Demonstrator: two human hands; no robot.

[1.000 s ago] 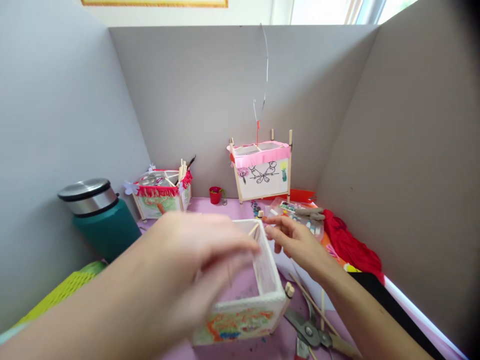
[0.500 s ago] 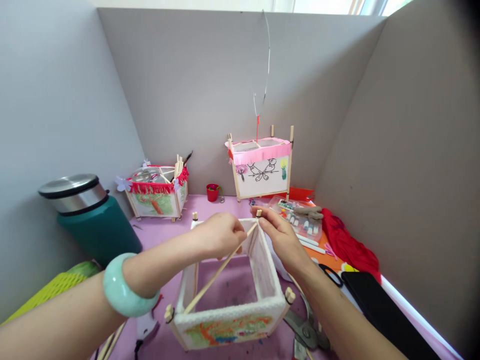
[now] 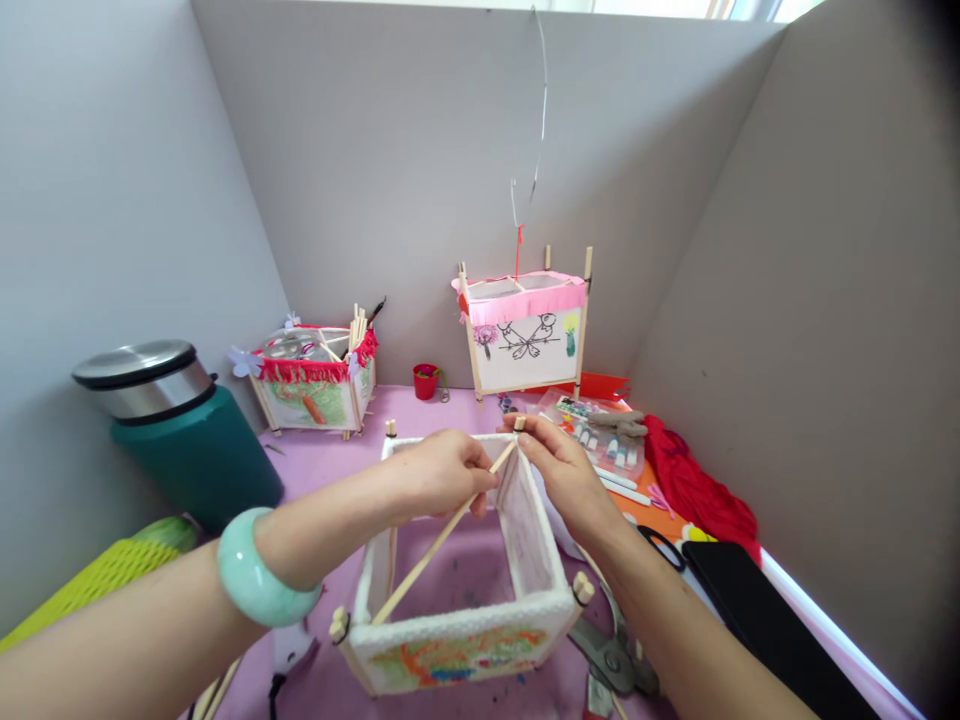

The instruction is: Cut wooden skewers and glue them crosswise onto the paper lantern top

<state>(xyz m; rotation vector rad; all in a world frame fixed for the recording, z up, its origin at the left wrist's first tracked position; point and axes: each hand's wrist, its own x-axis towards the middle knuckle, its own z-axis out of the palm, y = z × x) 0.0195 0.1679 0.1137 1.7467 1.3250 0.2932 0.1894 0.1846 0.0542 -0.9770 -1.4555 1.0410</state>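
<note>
Wht-rimmed frame (image 3: 463, 620), orange/grn front (pale stick (image 3: 431, 549) diag.).

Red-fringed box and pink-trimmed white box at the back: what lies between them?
Head view: a small round red pot, plus something tiny beside it, too small to identify, on the purple tabletop.

Teal bottle (image 3: 199, 450) near a red-fringed box (image 3: 307, 402), small red pot (image 3: 425, 384), pink-trimmed box (image 3: 517, 372), red cloth (image 3: 699, 490) at right
</note>
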